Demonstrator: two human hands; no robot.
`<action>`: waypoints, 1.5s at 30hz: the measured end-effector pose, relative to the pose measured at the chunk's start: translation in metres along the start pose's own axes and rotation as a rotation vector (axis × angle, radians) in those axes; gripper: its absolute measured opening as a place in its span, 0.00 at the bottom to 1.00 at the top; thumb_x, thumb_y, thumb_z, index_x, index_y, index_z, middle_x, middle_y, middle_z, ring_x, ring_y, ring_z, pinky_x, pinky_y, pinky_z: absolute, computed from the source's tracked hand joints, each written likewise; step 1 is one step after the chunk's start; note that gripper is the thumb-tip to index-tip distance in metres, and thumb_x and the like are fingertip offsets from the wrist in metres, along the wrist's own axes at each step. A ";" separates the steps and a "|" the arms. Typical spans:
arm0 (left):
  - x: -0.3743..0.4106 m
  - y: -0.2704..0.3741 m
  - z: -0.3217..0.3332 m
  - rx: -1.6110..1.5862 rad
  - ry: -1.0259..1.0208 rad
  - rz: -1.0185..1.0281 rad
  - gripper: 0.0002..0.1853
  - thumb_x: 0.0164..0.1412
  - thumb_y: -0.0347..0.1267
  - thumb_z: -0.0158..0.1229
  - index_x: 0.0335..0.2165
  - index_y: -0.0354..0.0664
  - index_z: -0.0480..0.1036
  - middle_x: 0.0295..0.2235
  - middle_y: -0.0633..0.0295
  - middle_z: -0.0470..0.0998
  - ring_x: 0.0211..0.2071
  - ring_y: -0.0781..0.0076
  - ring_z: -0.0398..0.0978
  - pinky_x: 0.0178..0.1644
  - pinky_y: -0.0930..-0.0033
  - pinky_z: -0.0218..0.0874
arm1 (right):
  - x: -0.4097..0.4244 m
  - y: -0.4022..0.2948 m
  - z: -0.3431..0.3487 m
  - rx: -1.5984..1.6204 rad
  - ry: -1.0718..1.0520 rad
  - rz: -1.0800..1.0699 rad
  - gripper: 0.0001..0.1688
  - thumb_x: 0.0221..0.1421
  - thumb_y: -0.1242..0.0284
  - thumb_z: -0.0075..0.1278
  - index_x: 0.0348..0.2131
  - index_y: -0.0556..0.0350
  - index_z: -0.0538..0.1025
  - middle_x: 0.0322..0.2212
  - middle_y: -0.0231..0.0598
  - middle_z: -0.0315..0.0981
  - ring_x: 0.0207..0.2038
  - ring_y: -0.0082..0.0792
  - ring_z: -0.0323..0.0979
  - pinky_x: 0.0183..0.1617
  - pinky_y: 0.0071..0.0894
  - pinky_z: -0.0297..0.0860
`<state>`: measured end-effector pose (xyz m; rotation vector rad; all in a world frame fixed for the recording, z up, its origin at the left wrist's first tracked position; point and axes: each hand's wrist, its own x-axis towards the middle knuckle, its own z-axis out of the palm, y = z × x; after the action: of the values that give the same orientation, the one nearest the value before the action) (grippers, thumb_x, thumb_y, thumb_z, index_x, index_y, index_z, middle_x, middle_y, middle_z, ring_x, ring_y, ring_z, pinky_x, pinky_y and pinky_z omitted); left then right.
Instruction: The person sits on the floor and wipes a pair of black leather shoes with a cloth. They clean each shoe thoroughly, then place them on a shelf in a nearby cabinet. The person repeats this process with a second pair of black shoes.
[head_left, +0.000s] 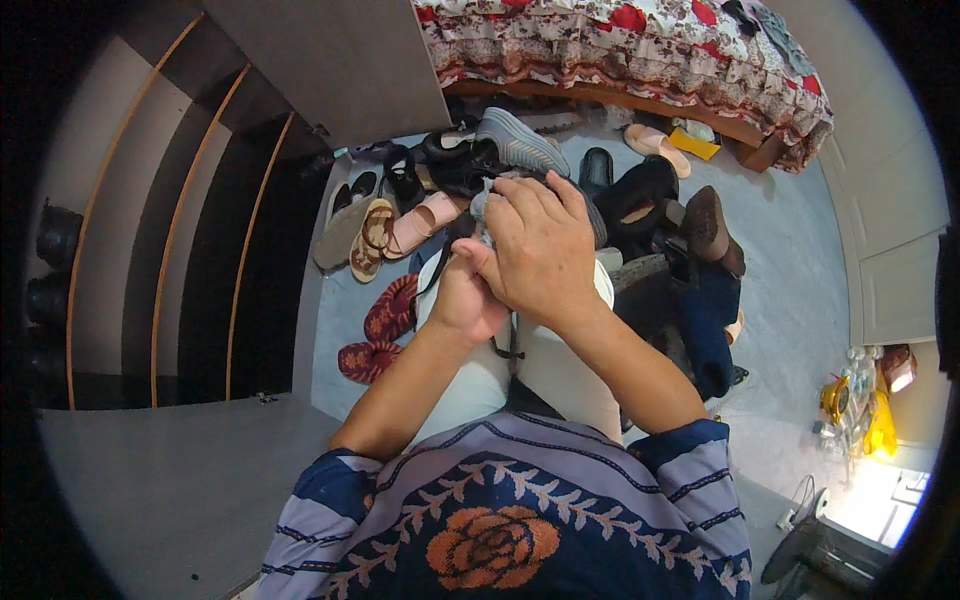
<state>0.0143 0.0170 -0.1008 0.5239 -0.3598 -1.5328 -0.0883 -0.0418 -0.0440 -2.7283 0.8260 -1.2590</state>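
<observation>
My right hand (540, 240) lies over my left hand (469, 296) above my knees. A crumpled grey-blue cloth (482, 206) shows at the fingers of both hands, beside something dark with a thin strap; the hands hide most of it. On the floor beyond them is a jumbled heap of footwear. A grey striped shoe (521, 141) tops the heap, and a pink sandal (424, 225) and a tan sandal with brown straps (371, 240) lie on its left. Red patterned slippers (390, 307) are left of my knees. Black shoes (645, 187) and a brown boot (706, 223) are on the right.
An open shoe cabinet with shelves (169, 217) stands at the left, dark shoes (58, 232) inside. A bed with a floral ruffled cover (630, 52) is ahead. Pink slippers (658, 148) and a yellow box (694, 142) lie by it. White cabinet doors (892, 225) line the right.
</observation>
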 end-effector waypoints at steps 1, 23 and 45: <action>-0.002 0.002 0.004 0.051 0.020 0.018 0.30 0.65 0.50 0.38 0.60 0.47 0.54 0.59 0.61 0.59 0.60 0.64 0.58 0.63 0.58 0.51 | 0.000 -0.001 0.000 0.000 0.013 -0.006 0.24 0.50 0.55 0.51 0.35 0.57 0.73 0.43 0.43 0.72 0.48 0.42 0.68 0.58 0.48 0.55; 0.002 0.010 0.030 0.296 -0.152 0.151 0.35 0.57 0.48 0.58 0.54 0.35 0.61 0.49 0.58 0.70 0.50 0.66 0.68 0.56 0.64 0.59 | -0.023 0.047 -0.007 0.773 0.355 0.531 0.16 0.56 0.71 0.51 0.42 0.61 0.73 0.31 0.33 0.74 0.33 0.23 0.68 0.40 0.24 0.66; 0.022 0.056 -0.007 0.115 0.093 0.055 0.28 0.65 0.51 0.43 0.51 0.40 0.65 0.47 0.57 0.73 0.49 0.63 0.71 0.55 0.57 0.61 | 0.044 0.035 0.043 0.295 -0.356 0.276 0.25 0.56 0.53 0.45 0.33 0.59 0.74 0.32 0.51 0.75 0.38 0.52 0.72 0.47 0.53 0.62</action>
<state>0.0660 -0.0063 -0.0786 0.6683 -0.3885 -1.4352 -0.0501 -0.1008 -0.0503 -2.3987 0.8578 -0.7444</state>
